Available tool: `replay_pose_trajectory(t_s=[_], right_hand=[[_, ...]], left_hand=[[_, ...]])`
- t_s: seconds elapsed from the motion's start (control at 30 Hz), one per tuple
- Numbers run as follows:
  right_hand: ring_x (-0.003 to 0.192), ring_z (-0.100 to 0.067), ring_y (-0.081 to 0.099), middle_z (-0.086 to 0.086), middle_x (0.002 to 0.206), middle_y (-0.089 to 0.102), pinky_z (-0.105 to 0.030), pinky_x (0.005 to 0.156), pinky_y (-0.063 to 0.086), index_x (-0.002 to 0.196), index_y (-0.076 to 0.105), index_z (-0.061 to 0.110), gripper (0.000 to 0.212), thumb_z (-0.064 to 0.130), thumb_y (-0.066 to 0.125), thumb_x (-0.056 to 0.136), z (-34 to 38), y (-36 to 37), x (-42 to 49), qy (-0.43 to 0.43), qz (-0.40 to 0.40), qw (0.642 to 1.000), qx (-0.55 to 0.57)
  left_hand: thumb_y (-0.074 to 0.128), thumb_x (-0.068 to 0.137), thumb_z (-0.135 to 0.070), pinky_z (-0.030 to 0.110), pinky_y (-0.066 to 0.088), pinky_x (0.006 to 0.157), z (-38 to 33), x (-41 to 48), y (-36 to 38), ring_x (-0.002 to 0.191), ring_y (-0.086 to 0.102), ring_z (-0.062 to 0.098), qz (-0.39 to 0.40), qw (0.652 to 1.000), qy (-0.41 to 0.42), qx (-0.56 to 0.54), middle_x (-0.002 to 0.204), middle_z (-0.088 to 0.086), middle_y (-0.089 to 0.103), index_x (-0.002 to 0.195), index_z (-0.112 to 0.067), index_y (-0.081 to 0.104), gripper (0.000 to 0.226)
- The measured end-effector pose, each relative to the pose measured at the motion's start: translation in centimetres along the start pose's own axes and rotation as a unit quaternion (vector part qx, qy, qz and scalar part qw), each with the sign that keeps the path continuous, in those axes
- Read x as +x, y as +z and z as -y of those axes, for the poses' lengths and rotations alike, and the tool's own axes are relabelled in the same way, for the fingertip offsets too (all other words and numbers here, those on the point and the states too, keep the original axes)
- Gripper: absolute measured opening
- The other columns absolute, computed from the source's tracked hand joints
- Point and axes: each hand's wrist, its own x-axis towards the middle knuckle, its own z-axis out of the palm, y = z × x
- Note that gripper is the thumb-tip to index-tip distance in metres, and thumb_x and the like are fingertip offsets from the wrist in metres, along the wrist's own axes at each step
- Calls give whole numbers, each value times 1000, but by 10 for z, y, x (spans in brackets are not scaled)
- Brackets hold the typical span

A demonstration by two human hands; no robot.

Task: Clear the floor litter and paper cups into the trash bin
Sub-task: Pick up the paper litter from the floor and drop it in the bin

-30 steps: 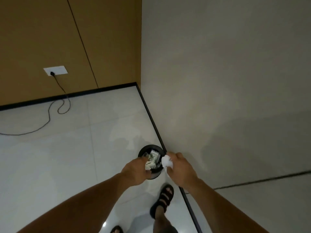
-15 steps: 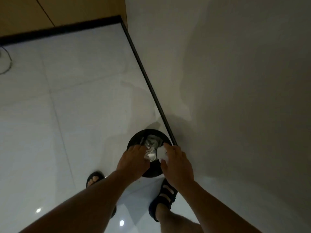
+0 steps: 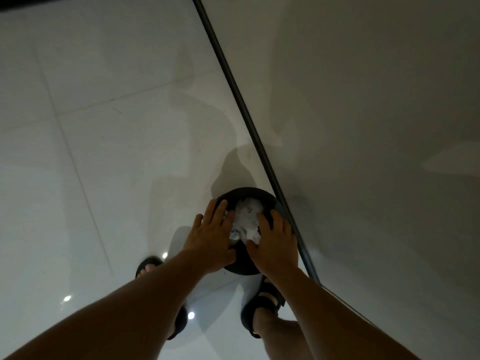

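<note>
Now the left hand (image 3: 211, 239) and the right hand (image 3: 275, 245) are spread wide and hold nothing. A moment ago they gripped white crumpled paper (image 3: 248, 211); it lies inside the round black trash bin (image 3: 244, 190) by the wall (image 3: 363, 126). That litter looks done.

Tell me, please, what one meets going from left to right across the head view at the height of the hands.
tiled floor → left hand → crumpled white paper in the trash bin → right hand → black skirting strip → grey wall
</note>
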Motion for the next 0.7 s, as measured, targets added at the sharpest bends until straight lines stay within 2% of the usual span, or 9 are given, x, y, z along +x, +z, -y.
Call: replay_pose_trajectory(t_s=[0.1,0.27,0.4,0.57,0.7], right_hand=[[141,-30,22,-8,156,21,-42,107,35,150,25,27,68,51,48,91,6,-51,-32,-8,4,1000,-7],[143,-29,19,-5,157,19,-43,107,35,151,20,29,71,57,46,90,41,-168,-89,-41,0,999,-16],[143,-26,19,-2,158,19,-42,108,35,151,21,31,71,60,46,91,88,-259,-133,-70,-26,997,-2],[143,-25,17,0,159,14,-42,110,29,153,18,33,72,59,45,92,162,-337,-186,-182,-45,982,-25],[141,-26,19,-3,159,15,-43,110,31,153,19,31,71,58,45,93,210,-373,-220,-298,-55,950,-72]], left_hand=[[54,82,-56,45,6,118,-10,-37,-50,145,-19,27,-19,999,-7,-32,159,3,-13,152,-20,0,96],[54,82,-57,43,7,118,-13,-134,-150,147,-12,24,-74,994,-17,-77,160,2,-4,152,-22,7,91],[51,83,-62,43,10,118,2,-224,-222,147,-8,23,-120,986,-71,-88,161,2,0,152,-23,11,89],[50,83,-61,42,14,118,25,-329,-281,147,0,22,-191,960,-177,-101,160,1,8,151,-22,12,88],[51,83,-59,44,17,117,20,-402,-299,147,2,23,-253,920,-266,-134,159,2,12,151,-21,15,86]])
